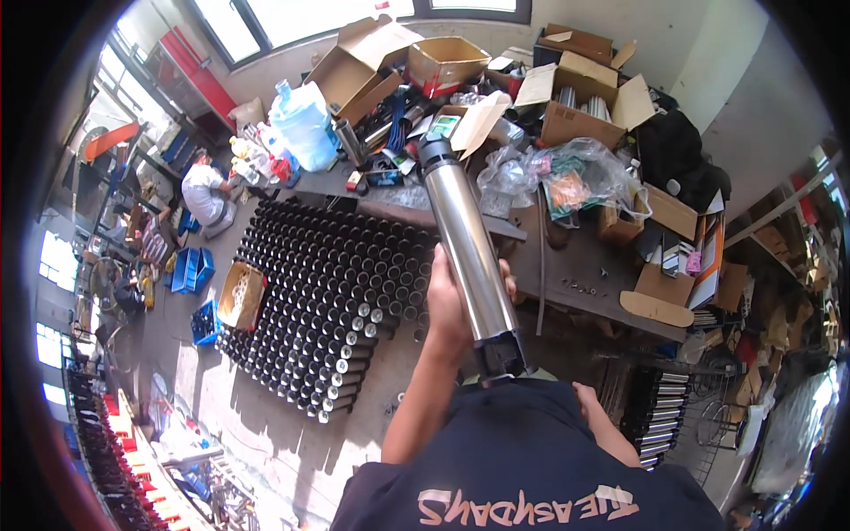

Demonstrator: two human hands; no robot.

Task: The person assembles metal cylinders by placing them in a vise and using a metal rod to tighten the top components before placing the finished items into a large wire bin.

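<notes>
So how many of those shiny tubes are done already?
Many look done: rows of tubes lie stacked on the floor, too many to count. The left hand holds one steel tube upright. The right hand is empty. More tubes wait at right.

Daylight poured in from the windows (354,13) far above the left hand's grip (456,305), blown out to plain white. A bright streak of glare ran along the steel tube (469,248) held there. Left of the grip, the stacked black tubes (328,301) threw short shadows onto the pale floor (257,434). The frame was sharp at centre; towards the rim, straight edges bowed, detail smeared, and a black vignette closed the corners.
</notes>
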